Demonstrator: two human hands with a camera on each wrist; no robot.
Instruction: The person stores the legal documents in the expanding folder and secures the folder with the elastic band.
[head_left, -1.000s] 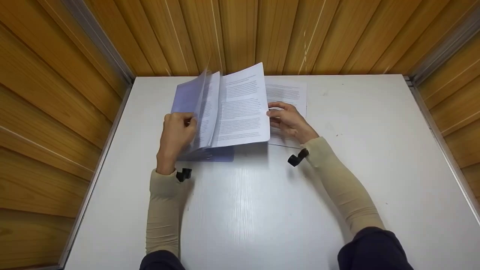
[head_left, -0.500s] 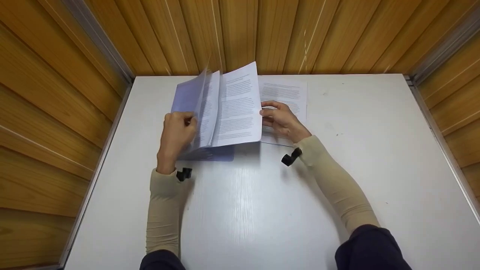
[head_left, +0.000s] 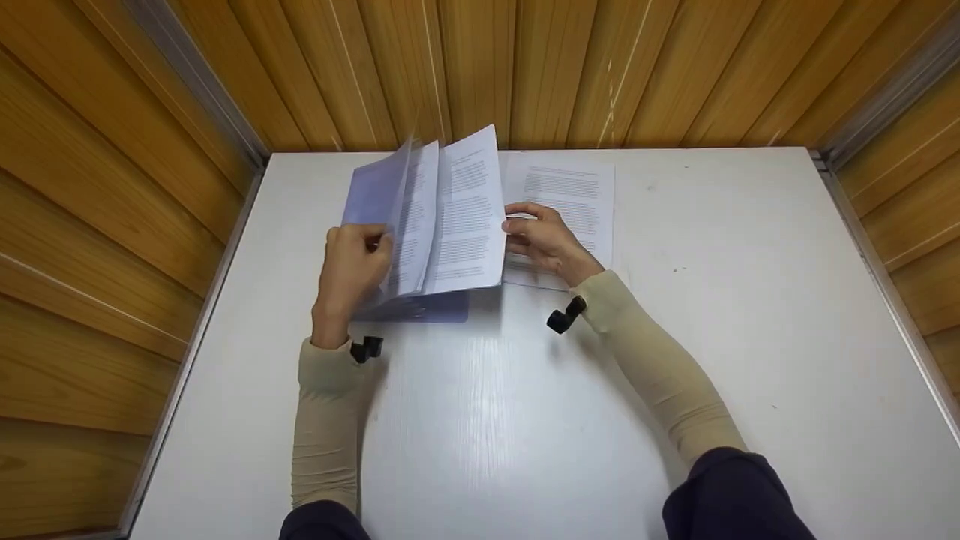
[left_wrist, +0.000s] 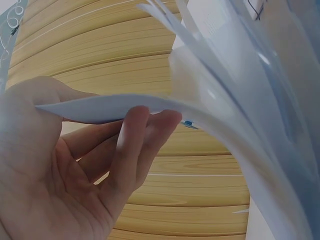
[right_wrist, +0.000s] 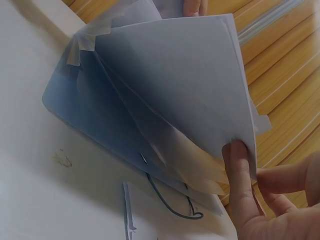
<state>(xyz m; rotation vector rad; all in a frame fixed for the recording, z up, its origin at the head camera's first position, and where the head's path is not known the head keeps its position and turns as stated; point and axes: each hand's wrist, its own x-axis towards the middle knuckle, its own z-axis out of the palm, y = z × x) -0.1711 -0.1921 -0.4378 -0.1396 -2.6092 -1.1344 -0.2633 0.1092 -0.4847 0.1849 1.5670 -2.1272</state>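
A blue translucent document folder (head_left: pixel 442 307) lies spread at the back of the table, its clear plastic sleeves and printed pages standing up. My left hand (head_left: pixel 351 259) pinches a raised clear leaf at the folder's left; the left wrist view shows a bent sleeve (left_wrist: pixel 110 107) between its thumb and fingers. With thumb and fingers, my right hand (head_left: pixel 551 240) pinches the right edge of a printed page (head_left: pixel 469 210), which stands tilted above the folder. Behind that hand, a loose printed sheet (head_left: pixel 570 187) lies flat. A dark elastic cord (right_wrist: pixel 167 205) loops from the folder's edge.
The white table (head_left: pixel 480 420) reaches back to a wood-panelled wall (head_left: pixel 480 67), with more panelling at left and right. Small black cameras (head_left: pixel 367 349) sit on both wrists. Grey metal strips line the table's sides.
My right hand has moved left in steps, bringing the page's right edge with it, so more of the loose sheet shows. My left hand has stayed in place.
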